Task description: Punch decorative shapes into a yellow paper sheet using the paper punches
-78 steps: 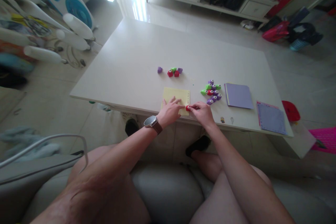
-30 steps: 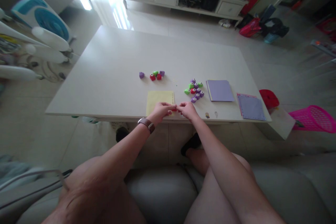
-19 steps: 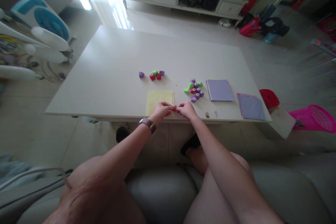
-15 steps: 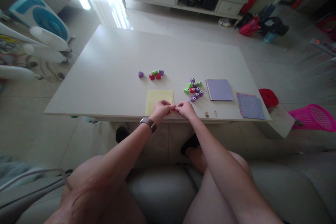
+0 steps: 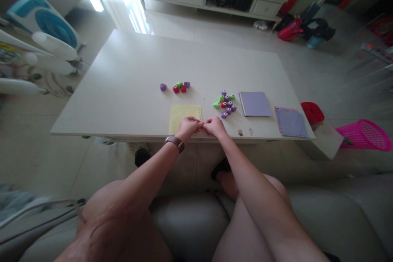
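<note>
My left hand (image 5: pixel 189 127) has its fingers pinched together over the lower right part of a yellow sheet (image 5: pixel 181 114), which shows a row of small marks along its right edge. Fingertip to fingertip with it is my right hand (image 5: pixel 214 126), also closed. Whatever lies between the fingertips is too small to make out. Right of the hands is a cluster of purple, green and red craft punches (image 5: pixel 226 104). Several more punches (image 5: pixel 181 87) sit behind the sheet, with a lone purple one (image 5: pixel 163 87) to their left. Tiny paper bits (image 5: pixel 202 92) lie between the groups.
A stack of purple paper (image 5: pixel 255 104) and a purple sheet with punched edges (image 5: pixel 291 122) lie on the right of the white table (image 5: pixel 129 73). Two small items (image 5: pixel 240 132) are near the front edge. A pink basket (image 5: pixel 365 136) stands beyond the right end.
The camera view has shifted slightly. Both hands remain together at the sheet's lower right, with the fingers barely changed.
</note>
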The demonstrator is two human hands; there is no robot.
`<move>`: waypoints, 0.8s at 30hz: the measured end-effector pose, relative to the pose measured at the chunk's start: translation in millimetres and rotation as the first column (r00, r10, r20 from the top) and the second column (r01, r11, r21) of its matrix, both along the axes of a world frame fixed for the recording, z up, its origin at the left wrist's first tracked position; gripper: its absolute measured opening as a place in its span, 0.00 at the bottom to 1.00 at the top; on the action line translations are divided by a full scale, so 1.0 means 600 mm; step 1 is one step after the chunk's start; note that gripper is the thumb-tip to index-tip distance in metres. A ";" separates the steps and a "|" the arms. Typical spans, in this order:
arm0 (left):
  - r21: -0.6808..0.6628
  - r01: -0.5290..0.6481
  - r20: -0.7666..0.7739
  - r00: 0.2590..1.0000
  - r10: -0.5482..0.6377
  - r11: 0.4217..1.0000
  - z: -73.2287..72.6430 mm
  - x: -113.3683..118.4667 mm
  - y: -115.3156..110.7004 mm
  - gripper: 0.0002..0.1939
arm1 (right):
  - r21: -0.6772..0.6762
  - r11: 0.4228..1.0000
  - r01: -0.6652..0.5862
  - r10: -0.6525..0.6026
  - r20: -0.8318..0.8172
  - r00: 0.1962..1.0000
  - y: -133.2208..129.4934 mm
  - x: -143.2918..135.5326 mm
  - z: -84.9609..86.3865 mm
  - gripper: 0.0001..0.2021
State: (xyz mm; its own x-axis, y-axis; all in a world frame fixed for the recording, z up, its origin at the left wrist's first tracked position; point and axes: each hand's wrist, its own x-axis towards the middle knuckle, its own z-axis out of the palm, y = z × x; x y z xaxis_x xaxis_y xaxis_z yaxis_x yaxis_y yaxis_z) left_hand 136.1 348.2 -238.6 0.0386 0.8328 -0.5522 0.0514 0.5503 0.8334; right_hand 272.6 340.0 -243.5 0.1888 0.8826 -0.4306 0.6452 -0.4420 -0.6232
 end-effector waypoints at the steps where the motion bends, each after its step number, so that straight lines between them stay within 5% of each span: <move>1: -0.001 0.004 -0.001 1.000 -0.004 1.000 -0.001 0.000 0.001 0.10 | 0.000 1.000 -0.001 0.001 0.016 1.000 0.000 -0.001 0.003 0.07; 10: 0.001 0.018 -0.015 1.000 -0.018 1.000 -0.003 -0.001 0.005 0.13 | 0.032 0.999 -0.015 0.012 0.085 0.996 0.002 -0.005 0.008 0.09; 17: 0.059 0.073 0.020 0.997 -0.074 0.996 0.016 -0.012 0.004 0.10 | -0.044 0.998 0.044 -0.053 -0.234 0.971 0.001 0.014 0.007 0.11; 20: 0.120 0.092 0.014 0.995 -0.095 0.988 0.022 -0.027 0.009 0.11 | 0.042 0.999 0.005 0.004 -0.218 0.976 0.002 0.022 0.024 0.14; 24: 0.225 0.153 -0.163 0.980 -0.118 0.962 0.016 -0.052 0.019 0.11 | 0.237 0.958 -0.162 0.166 0.002 0.986 -0.003 0.022 0.039 0.12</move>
State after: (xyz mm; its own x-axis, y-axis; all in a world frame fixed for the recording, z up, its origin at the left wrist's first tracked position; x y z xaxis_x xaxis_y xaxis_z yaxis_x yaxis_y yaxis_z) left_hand 105.1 359.4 -229.1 0.0932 0.9324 -0.3493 0.2432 0.3188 0.9161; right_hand 285.6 337.9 -219.9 0.0271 0.9776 -0.2087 0.6847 -0.1703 -0.7086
